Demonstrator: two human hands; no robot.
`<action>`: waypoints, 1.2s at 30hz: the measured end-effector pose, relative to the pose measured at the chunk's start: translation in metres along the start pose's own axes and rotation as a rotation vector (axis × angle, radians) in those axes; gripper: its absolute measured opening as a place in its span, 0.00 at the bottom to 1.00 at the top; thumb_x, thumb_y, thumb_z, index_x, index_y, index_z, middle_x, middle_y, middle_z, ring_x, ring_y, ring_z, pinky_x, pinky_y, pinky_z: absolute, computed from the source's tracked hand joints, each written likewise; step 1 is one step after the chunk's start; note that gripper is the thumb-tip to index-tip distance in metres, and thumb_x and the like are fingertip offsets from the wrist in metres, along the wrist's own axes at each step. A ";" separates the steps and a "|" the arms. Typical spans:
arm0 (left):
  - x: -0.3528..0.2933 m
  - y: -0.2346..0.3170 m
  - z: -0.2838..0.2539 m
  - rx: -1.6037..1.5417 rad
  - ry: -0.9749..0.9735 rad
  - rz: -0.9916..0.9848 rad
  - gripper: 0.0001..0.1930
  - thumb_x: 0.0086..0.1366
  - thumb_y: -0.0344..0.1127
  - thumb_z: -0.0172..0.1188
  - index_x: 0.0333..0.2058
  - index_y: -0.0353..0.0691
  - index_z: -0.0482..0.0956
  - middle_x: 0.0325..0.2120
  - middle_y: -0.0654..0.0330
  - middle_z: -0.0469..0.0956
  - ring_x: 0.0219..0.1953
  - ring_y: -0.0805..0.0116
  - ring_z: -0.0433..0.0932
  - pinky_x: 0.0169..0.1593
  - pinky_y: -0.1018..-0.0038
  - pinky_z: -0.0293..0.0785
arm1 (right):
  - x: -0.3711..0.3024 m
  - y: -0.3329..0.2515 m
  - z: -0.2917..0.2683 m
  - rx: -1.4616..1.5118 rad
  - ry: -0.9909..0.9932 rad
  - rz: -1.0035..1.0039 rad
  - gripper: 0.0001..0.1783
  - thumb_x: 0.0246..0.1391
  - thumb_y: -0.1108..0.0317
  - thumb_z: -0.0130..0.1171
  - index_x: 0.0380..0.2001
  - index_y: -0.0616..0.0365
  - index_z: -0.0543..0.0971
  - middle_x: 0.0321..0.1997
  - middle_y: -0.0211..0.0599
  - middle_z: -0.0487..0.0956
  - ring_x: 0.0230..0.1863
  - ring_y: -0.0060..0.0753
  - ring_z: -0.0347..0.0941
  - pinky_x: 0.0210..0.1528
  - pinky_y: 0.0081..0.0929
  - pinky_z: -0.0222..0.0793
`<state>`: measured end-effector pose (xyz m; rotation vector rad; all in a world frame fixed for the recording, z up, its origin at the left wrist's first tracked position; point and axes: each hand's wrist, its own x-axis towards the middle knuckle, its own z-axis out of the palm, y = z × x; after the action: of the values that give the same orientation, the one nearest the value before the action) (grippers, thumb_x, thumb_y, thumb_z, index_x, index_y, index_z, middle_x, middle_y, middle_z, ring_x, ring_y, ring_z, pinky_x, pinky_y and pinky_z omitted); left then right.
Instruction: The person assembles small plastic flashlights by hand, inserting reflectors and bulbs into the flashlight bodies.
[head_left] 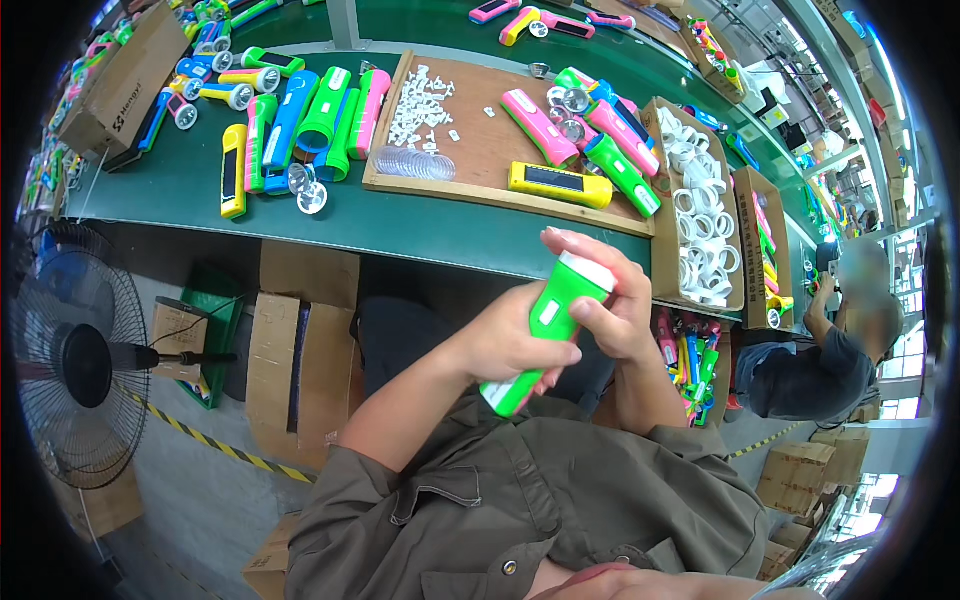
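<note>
A green flashlight [553, 308] is held up in front of my chest, tilted with its head end up and to the right. My left hand [508, 335] is wrapped round its body. At the upper end sits a white ring [588, 268], and my right hand [622, 305] closes on that end, thumb on the near side and fingers over the far side. The palm and fingers partly hide the ring. Just beyond my hands is a wooden tray [470, 195] with a yellow flashlight [560, 184], pink and green flashlights, small white parts [420, 108] and clear discs [415, 164].
Colourful flashlight bodies [325, 110] stand on the green table [400, 228] left of the tray. A cardboard box of white rings [700, 200] is at the right. A standing fan [85, 365] is at far left. Another person [820, 350] sits further right.
</note>
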<state>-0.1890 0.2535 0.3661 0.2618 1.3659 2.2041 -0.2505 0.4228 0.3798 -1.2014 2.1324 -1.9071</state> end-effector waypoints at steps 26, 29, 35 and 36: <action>0.035 -0.025 -0.028 1.299 0.569 0.190 0.28 0.49 0.30 0.66 0.48 0.31 0.64 0.31 0.40 0.78 0.33 0.40 0.80 0.37 0.51 0.77 | 0.073 0.038 -0.011 0.089 -0.342 0.855 0.39 0.69 0.40 0.31 0.54 0.67 0.76 0.61 0.48 0.73 0.62 0.41 0.69 0.65 0.37 0.61; 0.032 -0.017 -0.034 1.193 0.514 0.278 0.25 0.50 0.28 0.64 0.46 0.31 0.66 0.29 0.41 0.78 0.32 0.40 0.80 0.35 0.55 0.79 | 0.071 0.030 -0.017 0.360 -0.284 0.816 0.40 0.69 0.40 0.30 0.56 0.67 0.75 0.64 0.46 0.71 0.65 0.40 0.65 0.66 0.36 0.58; 0.014 0.043 -0.012 0.454 0.065 -0.112 0.22 0.51 0.28 0.63 0.45 0.30 0.68 0.27 0.43 0.78 0.32 0.41 0.80 0.34 0.58 0.79 | 0.068 0.017 -0.026 0.563 -0.609 0.451 0.38 0.69 0.43 0.31 0.59 0.66 0.72 0.65 0.50 0.70 0.66 0.43 0.65 0.69 0.37 0.57; 0.015 0.044 -0.011 0.432 0.010 -0.150 0.24 0.51 0.28 0.63 0.46 0.30 0.67 0.27 0.43 0.79 0.32 0.42 0.80 0.34 0.58 0.79 | 0.071 0.015 -0.027 0.561 -0.606 0.451 0.38 0.69 0.43 0.31 0.59 0.66 0.72 0.65 0.50 0.70 0.66 0.43 0.65 0.69 0.37 0.57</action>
<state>-0.2206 0.2371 0.3976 0.2906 1.7971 1.7750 -0.3213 0.4052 0.4056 -0.9121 1.2939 -1.5191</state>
